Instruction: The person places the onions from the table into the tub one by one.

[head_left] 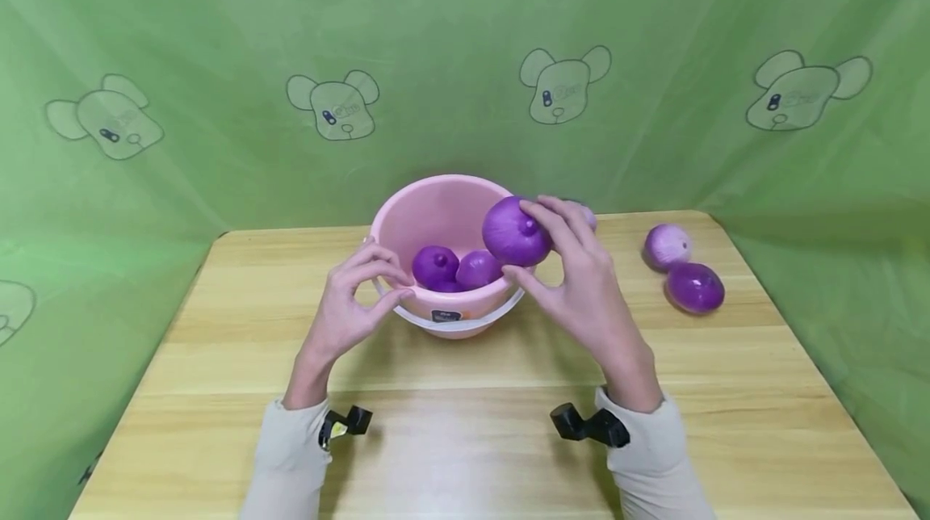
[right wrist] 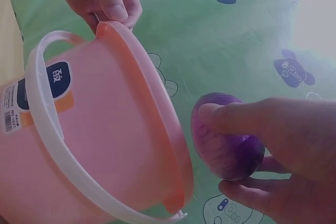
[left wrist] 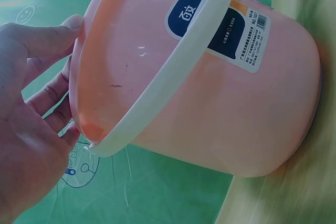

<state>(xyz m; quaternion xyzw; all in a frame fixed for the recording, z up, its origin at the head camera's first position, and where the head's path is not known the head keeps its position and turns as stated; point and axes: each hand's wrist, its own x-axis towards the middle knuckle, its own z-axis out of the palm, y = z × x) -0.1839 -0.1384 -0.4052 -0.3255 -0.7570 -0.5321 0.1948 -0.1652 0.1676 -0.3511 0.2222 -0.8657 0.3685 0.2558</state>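
A pink bucket (head_left: 436,209) stands on the table, its white handle (left wrist: 170,74) lowered across its front. Thumb and fingers of my left hand (head_left: 352,302) pinch the bucket's rim at the left side. Over the right part of the rim, my right hand (head_left: 584,286) holds a purple onion (head_left: 512,231) between thumb and fingers. The right wrist view shows this onion (right wrist: 218,142) just outside the bucket's mouth, apart from the rim. Inside the bucket lie a dark purple onion (head_left: 434,266) and a lighter one (head_left: 479,270), with part of another beneath.
Right of the bucket, a pale purple onion (head_left: 667,246) and a dark glossy one (head_left: 694,287) lie close together on the wooden table (head_left: 450,423). Another onion (head_left: 587,215) is mostly hidden behind my right hand. Green cloth (head_left: 450,35) with bear-head drawings surrounds the table.
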